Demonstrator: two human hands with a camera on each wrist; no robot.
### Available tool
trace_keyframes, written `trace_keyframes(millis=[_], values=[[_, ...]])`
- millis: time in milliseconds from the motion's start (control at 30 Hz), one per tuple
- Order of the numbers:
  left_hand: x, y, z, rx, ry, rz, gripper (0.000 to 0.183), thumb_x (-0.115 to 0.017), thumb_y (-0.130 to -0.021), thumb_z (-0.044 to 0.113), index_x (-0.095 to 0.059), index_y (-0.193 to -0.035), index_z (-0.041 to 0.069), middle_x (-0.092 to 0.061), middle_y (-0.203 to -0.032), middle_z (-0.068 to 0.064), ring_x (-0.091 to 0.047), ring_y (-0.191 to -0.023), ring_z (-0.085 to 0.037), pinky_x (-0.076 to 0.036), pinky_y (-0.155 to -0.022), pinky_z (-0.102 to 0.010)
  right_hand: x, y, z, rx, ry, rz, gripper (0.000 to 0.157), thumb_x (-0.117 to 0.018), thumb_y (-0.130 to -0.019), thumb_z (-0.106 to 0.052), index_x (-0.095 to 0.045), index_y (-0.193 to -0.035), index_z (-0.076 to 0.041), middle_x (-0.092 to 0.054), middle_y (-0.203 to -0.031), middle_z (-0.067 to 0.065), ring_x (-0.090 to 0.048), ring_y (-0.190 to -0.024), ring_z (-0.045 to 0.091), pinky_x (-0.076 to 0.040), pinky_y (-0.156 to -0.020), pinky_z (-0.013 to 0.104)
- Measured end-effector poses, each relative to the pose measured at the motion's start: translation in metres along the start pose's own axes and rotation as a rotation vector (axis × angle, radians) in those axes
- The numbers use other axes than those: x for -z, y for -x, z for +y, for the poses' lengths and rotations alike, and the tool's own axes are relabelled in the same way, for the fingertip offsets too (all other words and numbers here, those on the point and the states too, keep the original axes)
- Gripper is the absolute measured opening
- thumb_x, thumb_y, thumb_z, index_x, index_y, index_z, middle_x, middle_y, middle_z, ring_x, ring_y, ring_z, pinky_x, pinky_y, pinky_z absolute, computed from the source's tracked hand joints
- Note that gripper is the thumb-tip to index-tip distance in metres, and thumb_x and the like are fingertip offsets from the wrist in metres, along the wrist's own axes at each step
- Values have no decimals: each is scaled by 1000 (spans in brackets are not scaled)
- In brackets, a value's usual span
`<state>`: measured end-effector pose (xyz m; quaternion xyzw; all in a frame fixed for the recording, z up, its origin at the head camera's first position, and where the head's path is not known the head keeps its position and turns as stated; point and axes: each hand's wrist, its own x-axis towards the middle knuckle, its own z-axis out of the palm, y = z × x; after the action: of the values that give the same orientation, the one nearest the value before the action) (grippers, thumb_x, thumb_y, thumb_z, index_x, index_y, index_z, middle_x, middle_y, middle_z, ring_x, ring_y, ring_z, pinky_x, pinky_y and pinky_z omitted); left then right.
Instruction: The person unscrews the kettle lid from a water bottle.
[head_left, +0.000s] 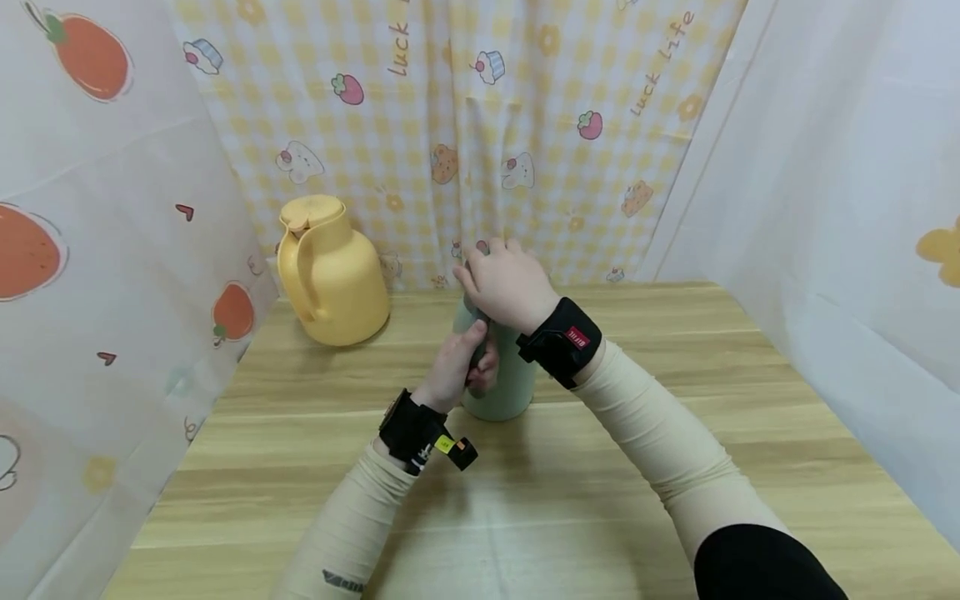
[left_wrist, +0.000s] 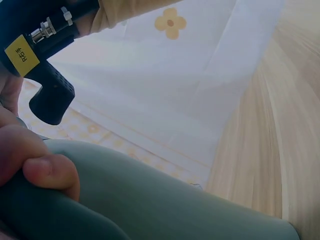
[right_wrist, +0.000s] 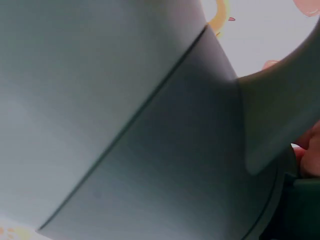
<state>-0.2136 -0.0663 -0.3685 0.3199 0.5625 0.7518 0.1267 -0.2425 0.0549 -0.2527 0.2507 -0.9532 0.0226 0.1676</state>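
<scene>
A pale green thermos jug with a darker green upper part stands upright on the table in the head view. My left hand grips its dark green handle, the fingers wrapped around it and the thumb lying along the top. In the left wrist view, curled fingers close round that handle beside the jug's smooth side. Over the top of the jug, my right hand holds the lid with bent fingers, which hides most of it. The right wrist view shows the jug's neck and a dark seam close up.
A yellow thermos jug with a handle stands at the back left of the wooden table. A yellow checked curtain hangs right behind both jugs, and white printed sheets close in the sides.
</scene>
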Motion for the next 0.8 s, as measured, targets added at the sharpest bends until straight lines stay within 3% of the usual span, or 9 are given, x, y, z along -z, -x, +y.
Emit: trace_keyframes(millis=[133, 367, 800], values=[[-1, -3, 1, -2, -8, -20, 60, -42, -97, 61, -36, -61, 12, -33, -51, 9, -25, -42, -13, -14, -45, -40, 2, 1, 5, 27, -3, 7, 44, -40, -104, -39, -61, -127, -7, -59, -120, 20, -57, -97, 35, -49, -80, 48], [2, -1, 1, -16, -7, -54, 60, -40, -97, 61, -36, -63, 12, -33, -53, 7, -25, -43, -12, -17, -45, -35, 0, 0, 7, 74, -6, 12, 43, -40, -104, -38, -60, -130, -10, -60, -117, 19, -55, -91, 32, -49, -75, 44], [4, -1, 0, -26, -16, -49, 60, -40, -97, 62, -36, -62, 12, -33, -52, 7, -27, -43, -13, -22, -44, -30, 10, -5, 10, 130, -1, -125, 50, -42, -103, -40, -51, -138, -5, -55, -126, 25, -58, -103, 39, -52, -79, 45]])
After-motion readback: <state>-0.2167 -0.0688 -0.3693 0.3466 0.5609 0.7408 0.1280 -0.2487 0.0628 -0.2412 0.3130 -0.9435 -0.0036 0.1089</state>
